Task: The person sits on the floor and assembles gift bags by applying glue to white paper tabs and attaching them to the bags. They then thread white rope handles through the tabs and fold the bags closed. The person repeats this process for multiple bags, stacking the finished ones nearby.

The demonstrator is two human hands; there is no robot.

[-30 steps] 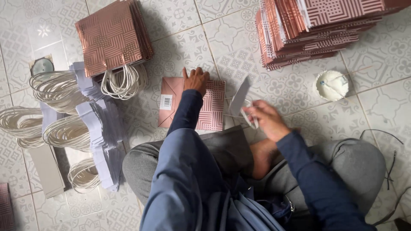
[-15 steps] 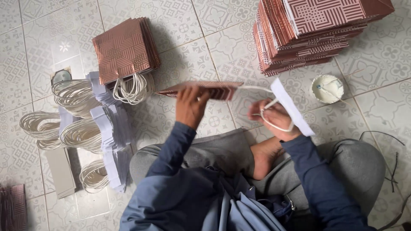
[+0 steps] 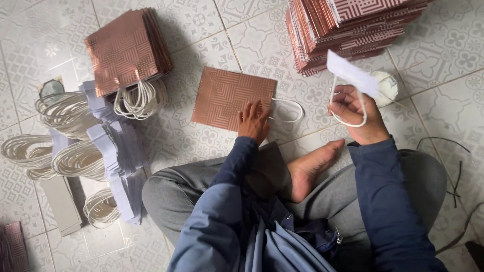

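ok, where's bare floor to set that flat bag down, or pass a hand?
Bare tile lies between the flat copper bag under the left hand and the finished bag pile, and right of the right hand below the tall stack. The left side is crowded with handle bundles.

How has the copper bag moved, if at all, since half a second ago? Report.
Yes. Down: the copper bag, then held edge-on, now lies flat on the floor tiles under the left hand.

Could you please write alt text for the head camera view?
A person seated on a tiled floor presses the left hand on a flat copper paper bag, while the right hand holds a white strip with cord handle.
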